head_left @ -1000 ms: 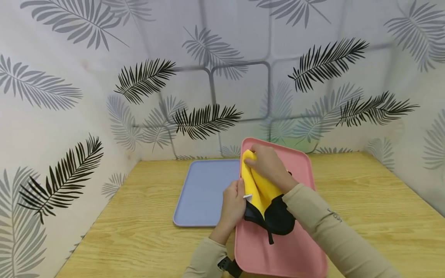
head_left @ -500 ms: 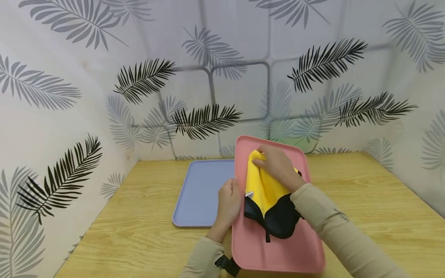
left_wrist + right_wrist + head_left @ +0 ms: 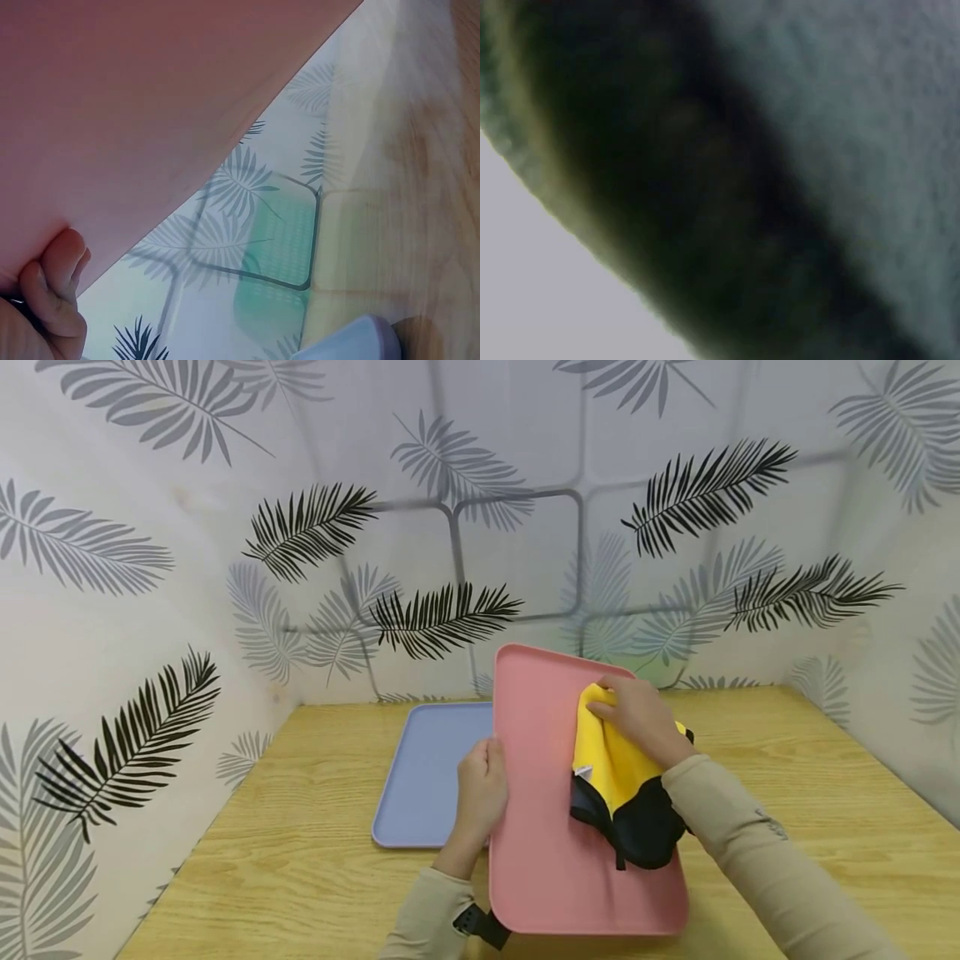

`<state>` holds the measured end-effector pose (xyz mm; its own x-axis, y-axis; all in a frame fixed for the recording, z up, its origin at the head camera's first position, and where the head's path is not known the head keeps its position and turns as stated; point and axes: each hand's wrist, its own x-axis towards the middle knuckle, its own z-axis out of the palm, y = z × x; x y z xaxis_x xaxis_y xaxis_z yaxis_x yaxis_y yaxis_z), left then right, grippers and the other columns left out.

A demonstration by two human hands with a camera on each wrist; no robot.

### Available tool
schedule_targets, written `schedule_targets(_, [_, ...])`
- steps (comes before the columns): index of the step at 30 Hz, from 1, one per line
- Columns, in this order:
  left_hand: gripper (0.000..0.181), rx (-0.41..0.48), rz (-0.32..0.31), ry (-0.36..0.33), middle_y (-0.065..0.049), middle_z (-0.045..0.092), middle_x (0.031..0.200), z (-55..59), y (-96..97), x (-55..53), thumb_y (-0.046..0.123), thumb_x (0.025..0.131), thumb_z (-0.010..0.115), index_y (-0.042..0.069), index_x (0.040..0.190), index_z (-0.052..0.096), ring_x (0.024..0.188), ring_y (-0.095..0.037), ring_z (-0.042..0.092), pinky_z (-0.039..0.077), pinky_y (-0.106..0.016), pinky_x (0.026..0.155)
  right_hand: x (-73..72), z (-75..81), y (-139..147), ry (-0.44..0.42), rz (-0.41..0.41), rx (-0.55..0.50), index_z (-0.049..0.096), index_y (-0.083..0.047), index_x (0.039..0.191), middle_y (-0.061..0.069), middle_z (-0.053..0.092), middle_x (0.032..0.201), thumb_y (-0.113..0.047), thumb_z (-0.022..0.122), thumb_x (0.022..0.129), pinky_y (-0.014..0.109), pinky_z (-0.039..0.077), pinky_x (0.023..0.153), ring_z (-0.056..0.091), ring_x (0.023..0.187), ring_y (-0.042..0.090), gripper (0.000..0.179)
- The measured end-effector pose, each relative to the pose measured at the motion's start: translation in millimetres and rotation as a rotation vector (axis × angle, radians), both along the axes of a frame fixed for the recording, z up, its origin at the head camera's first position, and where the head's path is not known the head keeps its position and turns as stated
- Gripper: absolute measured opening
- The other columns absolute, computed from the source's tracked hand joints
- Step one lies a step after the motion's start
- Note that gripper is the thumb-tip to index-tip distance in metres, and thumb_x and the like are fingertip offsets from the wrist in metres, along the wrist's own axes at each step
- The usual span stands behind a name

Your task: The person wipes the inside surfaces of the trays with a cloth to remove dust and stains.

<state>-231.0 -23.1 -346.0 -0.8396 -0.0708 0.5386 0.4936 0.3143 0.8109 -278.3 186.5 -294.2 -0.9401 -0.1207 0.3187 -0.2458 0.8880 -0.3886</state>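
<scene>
My left hand (image 3: pixel 482 787) grips the left edge of a pink tray (image 3: pixel 531 718), which is tilted up above the table. Fingers (image 3: pixel 64 259) of that hand lie against the tray's underside in the left wrist view. In front of the tray's right side, my right hand (image 3: pixel 639 717) pinches the top of a yellow-and-black fabric piece (image 3: pixel 618 768). A small white tag and a short black strap show on the fabric, whose exact kind I cannot tell. Dark, blurred material (image 3: pixel 690 187) fills much of the right wrist view, hiding the right fingers there.
A blue tray (image 3: pixel 427 777) lies flat on the wooden table (image 3: pixel 300 852), partly behind the pink tray. Leaf-patterned sheeting (image 3: pixel 525 560) hangs at the back and sides of the table.
My right hand and the fabric have moved right across the pink tray. The left hand has shifted the tray slightly left and up, covering more of the blue tray.
</scene>
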Motion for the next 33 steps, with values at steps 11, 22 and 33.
schedule_targets(11, [0.035,0.019,0.001,-0.004,0.002,0.031,0.054,5.0,-6.0,1.4,0.010,0.095,0.037,0.006,0.061,0.040,0.048,-0.008,0.030,0.028,-0.024,0.044,-2.9,-9.7,33,-0.049,-0.094,0.042,0.050,0.005,0.117,0.026,0.054,0.108,-0.023,0.056,0.087,0.047,0.041,0.073,0.051,0.085,0.035,0.042])
schedule_targets(22, [0.034,0.016,-0.011,-0.022,0.003,0.031,0.054,4.9,-5.5,5.0,0.011,0.096,0.036,0.008,0.062,0.039,0.048,-0.010,0.030,0.027,-0.022,0.045,-0.7,-16.4,33,0.023,-0.107,0.019,0.055,0.005,0.110,0.025,0.058,0.098,-0.024,0.059,0.085,0.042,0.041,0.063,0.051,0.073,0.033,0.039])
schedule_targets(33, [0.034,0.014,-0.001,0.002,0.003,0.029,0.053,4.0,-0.9,4.2,0.010,0.096,0.037,0.009,0.061,0.038,0.047,-0.009,0.029,0.027,-0.022,0.043,0.7,-16.5,18,0.023,-0.112,-0.045,0.056,0.005,0.108,0.022,0.059,0.096,-0.024,0.058,0.085,0.038,0.041,0.062,0.051,0.069,0.029,0.037])
